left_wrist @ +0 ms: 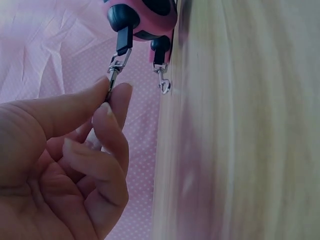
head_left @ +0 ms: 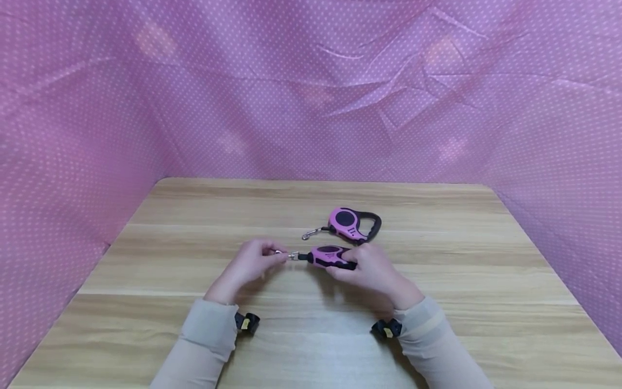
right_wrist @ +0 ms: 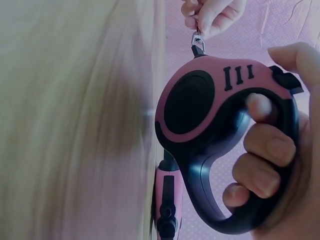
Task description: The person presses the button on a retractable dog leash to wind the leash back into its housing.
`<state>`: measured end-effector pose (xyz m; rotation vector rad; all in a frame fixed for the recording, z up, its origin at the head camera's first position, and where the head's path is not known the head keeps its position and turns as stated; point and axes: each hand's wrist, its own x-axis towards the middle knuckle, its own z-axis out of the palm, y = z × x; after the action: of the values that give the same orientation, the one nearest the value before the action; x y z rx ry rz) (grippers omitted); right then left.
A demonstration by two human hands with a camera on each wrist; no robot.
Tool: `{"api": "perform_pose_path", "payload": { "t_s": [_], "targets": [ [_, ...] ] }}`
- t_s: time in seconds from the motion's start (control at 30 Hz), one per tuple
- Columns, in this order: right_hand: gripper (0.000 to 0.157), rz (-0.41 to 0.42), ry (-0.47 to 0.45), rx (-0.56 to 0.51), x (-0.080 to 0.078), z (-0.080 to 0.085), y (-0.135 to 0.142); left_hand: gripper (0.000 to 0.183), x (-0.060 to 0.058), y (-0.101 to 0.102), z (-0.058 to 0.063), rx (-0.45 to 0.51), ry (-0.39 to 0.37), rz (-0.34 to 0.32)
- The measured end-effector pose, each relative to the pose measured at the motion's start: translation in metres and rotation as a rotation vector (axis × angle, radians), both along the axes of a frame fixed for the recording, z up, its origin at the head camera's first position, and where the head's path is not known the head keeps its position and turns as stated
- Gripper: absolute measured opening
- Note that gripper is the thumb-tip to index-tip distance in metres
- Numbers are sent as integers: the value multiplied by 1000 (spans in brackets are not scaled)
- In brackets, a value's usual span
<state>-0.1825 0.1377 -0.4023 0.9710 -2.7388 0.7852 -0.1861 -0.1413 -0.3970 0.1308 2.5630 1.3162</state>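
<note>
My right hand (head_left: 374,268) grips the black loop handle of a pink and black retractable dog leash (right_wrist: 195,107), its fingers curled through the loop. In the right wrist view the thumb lies near the black button at the handle's top. Between thumb and fingertips, my left hand (head_left: 255,261) pinches the metal snap hook (left_wrist: 114,72) at that leash's end. The hook is close to the housing, joined by a short black strap (left_wrist: 124,40). A second pink and black leash (head_left: 346,219) lies on the table just behind, its snap hook (head_left: 311,234) pointing left.
The wooden table (head_left: 146,259) carries both leashes near its middle. Pink dotted cloth (head_left: 311,97) hangs behind the table and along both sides. Each wrist wears a small black camera (head_left: 250,323) on a strap.
</note>
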Motion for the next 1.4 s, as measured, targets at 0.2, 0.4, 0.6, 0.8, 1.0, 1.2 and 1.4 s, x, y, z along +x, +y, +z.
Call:
{"api": "perform_pose_path", "payload": {
  "t_s": [0.2,0.4,0.6,0.8,1.0,1.2,1.4],
  "targets": [
    [42,25,-33,62,-3,-2,3,20,-2,-1,-2,-8,5,6],
    [35,57,41,92,-6,-3,5,18,-2,-1,-2,-6,-10,22],
    [30,70,46,167,-6,-2,7,17,1,-1,1,-1,-57,52],
    [29,58,6,165,-5,-3,7,16,2,0,-1,-10,-62,64],
    [32,27,-60,182,-6,-4,7,13,2,-1,-3,-20,-75,49],
    [30,-1,-170,220,-6,-6,7,13,1,-2,-5,-58,-63,10],
    [27,-14,-223,233,-5,-5,6,14,1,-2,-7,-60,-72,-12]
  ]
}}
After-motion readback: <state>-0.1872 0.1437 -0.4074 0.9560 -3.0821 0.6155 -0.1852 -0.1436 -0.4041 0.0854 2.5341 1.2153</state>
